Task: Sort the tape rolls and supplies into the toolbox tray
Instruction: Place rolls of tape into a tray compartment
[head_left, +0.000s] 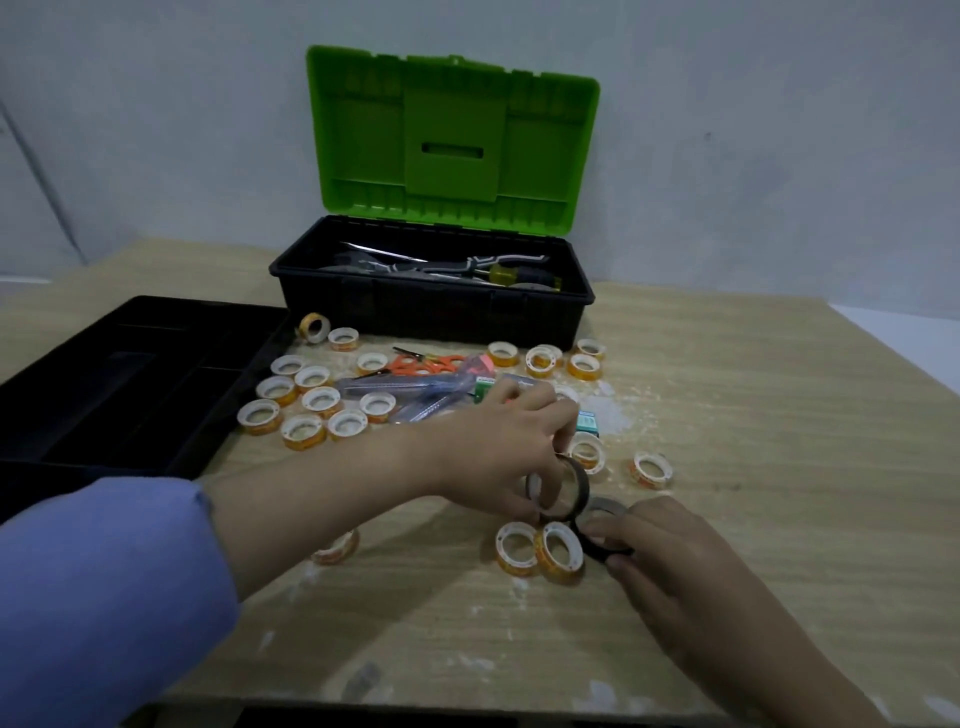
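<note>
Gripping a dark tape roll (558, 488) tilted on edge, the left hand (498, 447) has its fingers (530, 512) curled round the rim, apparently lifting it. The right hand (670, 551) pinches a second dark roll (602, 530) that lies flat on the tabletop (753, 415), thumb at its near edge, likely to gather both together. Two small yellow-cored rolls (537, 548) stand just beside them; a cluster of similar rolls (311, 405) sits near the black tray (130, 374) at left, whose compartments look unfilled. Orange scissors (426, 364) and packets lie before the open toolbox (431, 291). Judgement: sorting has barely begun.
</note>
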